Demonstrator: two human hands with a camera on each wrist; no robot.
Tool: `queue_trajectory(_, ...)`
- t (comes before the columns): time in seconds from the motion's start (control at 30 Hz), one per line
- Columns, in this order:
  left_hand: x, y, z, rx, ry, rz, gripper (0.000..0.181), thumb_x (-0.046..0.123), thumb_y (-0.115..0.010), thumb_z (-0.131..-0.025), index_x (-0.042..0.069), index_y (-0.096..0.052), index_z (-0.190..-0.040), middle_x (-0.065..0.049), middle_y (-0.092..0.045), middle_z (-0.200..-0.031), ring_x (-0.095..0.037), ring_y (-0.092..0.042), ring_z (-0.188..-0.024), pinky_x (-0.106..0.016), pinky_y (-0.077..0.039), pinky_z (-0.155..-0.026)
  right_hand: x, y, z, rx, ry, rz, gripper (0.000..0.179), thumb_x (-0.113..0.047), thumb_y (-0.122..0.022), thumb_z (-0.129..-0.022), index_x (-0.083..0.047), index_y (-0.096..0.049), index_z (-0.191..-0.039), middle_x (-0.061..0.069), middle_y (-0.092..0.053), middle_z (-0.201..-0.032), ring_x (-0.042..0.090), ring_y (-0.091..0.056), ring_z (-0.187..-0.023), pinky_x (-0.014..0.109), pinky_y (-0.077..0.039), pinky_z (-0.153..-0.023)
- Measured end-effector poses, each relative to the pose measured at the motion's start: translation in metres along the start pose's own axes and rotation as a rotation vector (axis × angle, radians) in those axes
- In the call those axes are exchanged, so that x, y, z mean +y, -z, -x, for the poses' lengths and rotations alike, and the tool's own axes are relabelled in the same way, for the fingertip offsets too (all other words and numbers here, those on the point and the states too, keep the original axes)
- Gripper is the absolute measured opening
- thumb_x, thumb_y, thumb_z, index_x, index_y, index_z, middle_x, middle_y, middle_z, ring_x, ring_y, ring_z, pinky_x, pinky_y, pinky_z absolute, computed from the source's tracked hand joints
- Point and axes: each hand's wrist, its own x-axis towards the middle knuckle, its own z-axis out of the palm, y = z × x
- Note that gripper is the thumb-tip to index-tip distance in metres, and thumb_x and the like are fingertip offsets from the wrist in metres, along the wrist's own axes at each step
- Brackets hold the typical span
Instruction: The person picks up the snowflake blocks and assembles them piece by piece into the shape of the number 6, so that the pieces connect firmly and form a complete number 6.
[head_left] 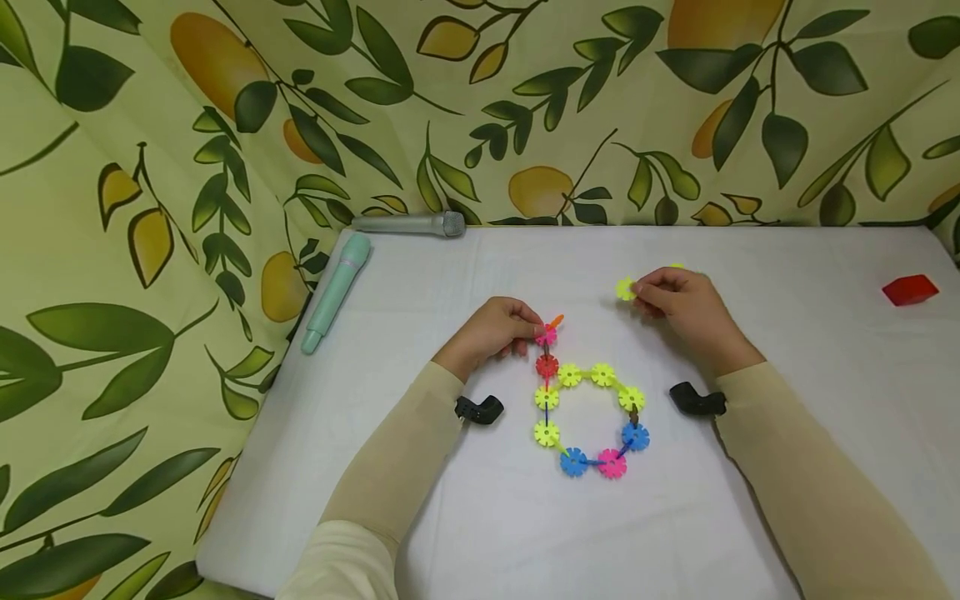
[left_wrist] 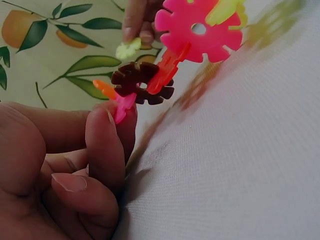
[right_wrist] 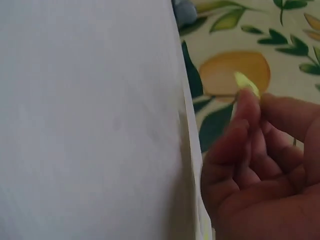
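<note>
A chain of notched plastic snowflake discs lies on the white table, with yellow, blue and pink discs (head_left: pixel 612 463) joined in a ring. From the ring's left side a stem runs away from the person through a red disc (head_left: pixel 547 366) and a brown disc (left_wrist: pixel 142 84) to a pink disc and an orange disc (head_left: pixel 556 321) at its tip. My left hand (head_left: pixel 498 327) pinches the pink disc near that tip between thumb and finger. Over the table to the right, my right hand (head_left: pixel 686 308) pinches a single yellow disc (head_left: pixel 626 289), apart from the chain.
A mint-green microphone (head_left: pixel 337 293) and a silver microphone (head_left: pixel 411 223) lie at the table's far left corner. Toward the right edge sits a red block (head_left: pixel 910 290). A bit of yellow (head_left: pixel 677 266) shows behind the right hand. Leaf-patterned cloth (head_left: pixel 480 117) hangs behind the table.
</note>
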Motion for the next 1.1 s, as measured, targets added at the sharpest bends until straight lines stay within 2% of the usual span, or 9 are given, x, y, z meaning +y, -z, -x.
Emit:
queue_trajectory(0.13,0.0,-0.001,0.0,0.007,-0.008,-0.044,0.011,0.015,-0.08,-0.102,0.005,-0.076,-0.102,-0.01,-0.073,-0.078,-0.013,-0.048,-0.051,-0.025,-0.032,-0.044,-0.006,-0.018,0.003,-0.155,-0.027,-0.011,0.028,-0.017,-0.065,-0.112,0.01,-0.068,-0.121,0.014,-0.077,-0.107,0.019,-0.07,-0.087,0.028,-0.06,-0.079)
queue_trajectory(0.23,0.001,-0.003,0.0,0.012,-0.012,-0.078,0.013,0.018,-0.08,-0.103,0.006,-0.076,-0.1,-0.009,-0.073,-0.078,-0.013,-0.047,-0.05,-0.026,-0.031,-0.044,-0.01,-0.03,0.006,-0.194,-0.034,-0.05,0.027,-0.015,-0.065,-0.112,0.011,-0.068,-0.119,0.017,-0.077,-0.106,0.021,-0.07,-0.085,0.03,-0.061,-0.079)
queue_trajectory(0.5,0.001,-0.005,0.0,-0.01,-0.041,-0.126,0.016,0.02,-0.076,-0.106,0.007,-0.075,-0.097,-0.008,-0.074,-0.082,-0.014,-0.052,-0.053,-0.026,-0.031,-0.044,-0.011,-0.044,0.009,-0.196,-0.047,-0.143,0.029,-0.017,-0.066,-0.112,0.012,-0.067,-0.117,0.017,-0.077,-0.102,0.02,-0.069,-0.083,0.029,-0.061,-0.078)
queue_trajectory(0.67,0.0,-0.006,0.0,-0.03,-0.07,-0.094,0.015,0.016,-0.073,-0.108,0.005,-0.074,-0.097,-0.009,-0.075,-0.085,-0.014,-0.055,-0.055,-0.025,-0.03,-0.044,-0.007,-0.048,0.008,-0.197,-0.072,-0.208,0.029,-0.015,-0.065,-0.112,0.013,-0.065,-0.118,0.014,-0.077,-0.101,0.018,-0.071,-0.085,0.029,-0.062,-0.079)
queue_trajectory(0.9,-0.001,-0.007,-0.001,-0.036,-0.099,-0.04,0.015,0.011,-0.072,-0.108,0.002,-0.071,-0.096,-0.01,-0.073,-0.084,-0.015,-0.055,-0.056,-0.025,-0.04,-0.051,-0.006,-0.053,0.007,-0.242,-0.108,-0.3,0.025,-0.009,-0.063,-0.112,0.015,-0.063,-0.118,0.014,-0.078,-0.101,0.018,-0.076,-0.088,0.03,-0.063,-0.08)
queue_trajectory(1.1,-0.001,-0.009,0.0,-0.015,-0.104,-0.053,0.016,0.012,-0.072,-0.108,0.003,-0.07,-0.095,-0.008,-0.071,-0.079,-0.015,-0.054,-0.054,-0.026,-0.034,-0.047,-0.005,-0.055,0.007,-0.246,-0.134,-0.362,0.022,-0.007,-0.062,-0.112,0.014,-0.063,-0.119,0.013,-0.079,-0.1,0.018,-0.077,-0.089,0.03,-0.062,-0.079)
